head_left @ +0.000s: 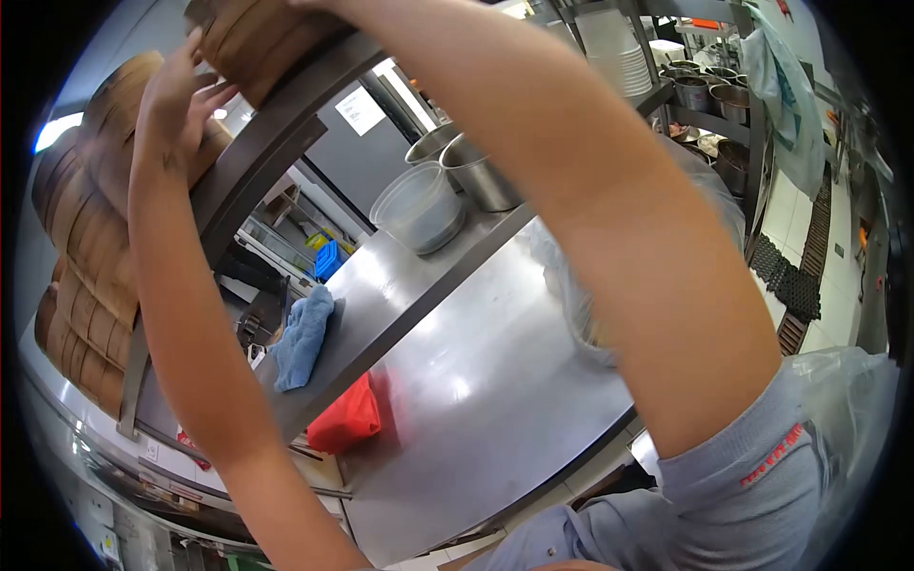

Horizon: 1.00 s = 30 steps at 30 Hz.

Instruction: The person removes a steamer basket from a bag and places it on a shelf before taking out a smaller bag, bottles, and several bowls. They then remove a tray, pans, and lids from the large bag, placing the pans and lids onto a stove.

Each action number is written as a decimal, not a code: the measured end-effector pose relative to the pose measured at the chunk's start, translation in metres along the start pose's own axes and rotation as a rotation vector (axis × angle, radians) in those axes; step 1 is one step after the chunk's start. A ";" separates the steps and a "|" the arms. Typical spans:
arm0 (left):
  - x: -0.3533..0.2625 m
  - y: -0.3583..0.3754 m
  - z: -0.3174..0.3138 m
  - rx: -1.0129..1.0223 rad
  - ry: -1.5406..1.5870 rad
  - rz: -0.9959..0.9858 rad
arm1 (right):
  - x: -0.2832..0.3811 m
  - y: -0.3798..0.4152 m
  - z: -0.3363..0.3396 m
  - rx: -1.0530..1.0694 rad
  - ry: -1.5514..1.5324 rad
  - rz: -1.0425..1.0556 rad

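At the top shelf (276,133), the left hand (171,109) is raised with its fingers parted, the tips against the side of a round wooden basket (262,48). The hand is not closed around the basket; whether it bears any weight cannot be told. The right arm (609,228) also reaches up toward the top shelf, but its hand lies beyond the upper edge of the view, so its grip cannot be judged. The basket is tilted in view, above the top shelf's front edge, and is partly cut off.

To the left of the top shelf's edge are stacks of similar baskets (100,243). Below the top shelf, a lower shelf (376,285) carries a clear tub (419,209), with metal pots (481,176) just beside it. A blue cloth (305,338) lies on the same lower shelf, nearer its left end. Further below the top shelf is a metal table (466,409), with a red cloth (347,419) at its left side. Well to the right of the top shelf, a plastic bag (785,105) hangs beside a rack of pots (728,100).
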<state>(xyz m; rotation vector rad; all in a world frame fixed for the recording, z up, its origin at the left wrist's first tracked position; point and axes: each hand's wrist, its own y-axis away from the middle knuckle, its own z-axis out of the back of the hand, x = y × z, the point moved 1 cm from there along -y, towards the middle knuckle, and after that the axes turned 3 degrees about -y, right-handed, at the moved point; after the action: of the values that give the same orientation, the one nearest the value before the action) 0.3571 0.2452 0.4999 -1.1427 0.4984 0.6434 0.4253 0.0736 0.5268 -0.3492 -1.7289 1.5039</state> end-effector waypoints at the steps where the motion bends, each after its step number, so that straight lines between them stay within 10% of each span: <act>1: 0.004 0.012 -0.001 -0.046 0.001 -0.104 | -0.010 -0.002 -0.006 0.013 0.064 0.090; 4: 0.012 0.069 -0.009 -0.166 -0.099 -0.305 | 0.019 0.065 0.027 -0.060 -0.035 -0.194; 8: 0.032 0.149 -0.019 -0.295 -0.296 -0.558 | 0.006 0.079 0.010 0.064 -0.002 -0.062; 11: 0.062 0.188 -0.016 -0.230 -0.119 -0.612 | -0.057 0.037 -0.045 0.245 0.617 0.634; 14: 0.098 0.227 -0.010 -0.125 -0.052 -0.588 | 0.024 0.178 0.067 0.269 0.327 -0.026; 19: 0.175 0.308 0.012 0.307 0.020 -0.512 | 0.034 0.423 0.219 0.168 1.059 0.160; 21: 0.205 0.336 0.009 0.494 0.136 -0.451 | 0.022 0.527 0.301 0.194 1.464 -0.261; 23: 0.227 0.354 -0.005 0.632 0.205 -0.308 | 0.035 0.618 0.395 0.439 1.367 -1.330; 27: 0.258 0.400 -0.036 0.809 0.347 -0.049 | 0.121 0.835 0.455 0.236 1.352 -2.077; 30: 0.263 0.442 -0.051 0.925 0.445 0.120 | 0.166 0.917 0.408 0.055 1.233 -2.212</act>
<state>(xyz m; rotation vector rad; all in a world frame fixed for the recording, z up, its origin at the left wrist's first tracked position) 0.2376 0.3736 0.0137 -0.3583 1.1089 0.1867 -0.2349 0.1309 -0.2456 0.5323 -0.2487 -0.4200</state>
